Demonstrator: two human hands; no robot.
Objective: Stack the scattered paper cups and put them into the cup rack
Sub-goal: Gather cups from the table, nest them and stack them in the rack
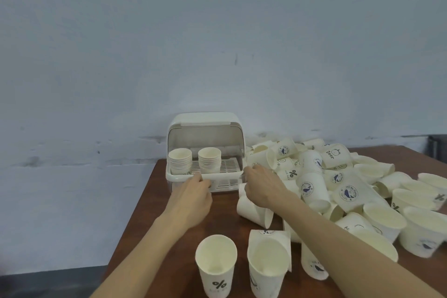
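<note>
Both hands reach to the front of the cup rack [205,152]: the left hand [191,197] lies against its front rim with fingers curled toward it, though a real grip cannot be told, and the right hand [263,185], at the rack's front right corner, has its fingertips hidden. Inside the open rack stand two stacks of paper cups [180,161], the second stack [209,159] at 3 o'clock of the first. Loose cups [338,191] pile at 3 o'clock of the hands on the brown table [145,225], and two upright cups [216,266] stand at 6 o'clock.
</note>
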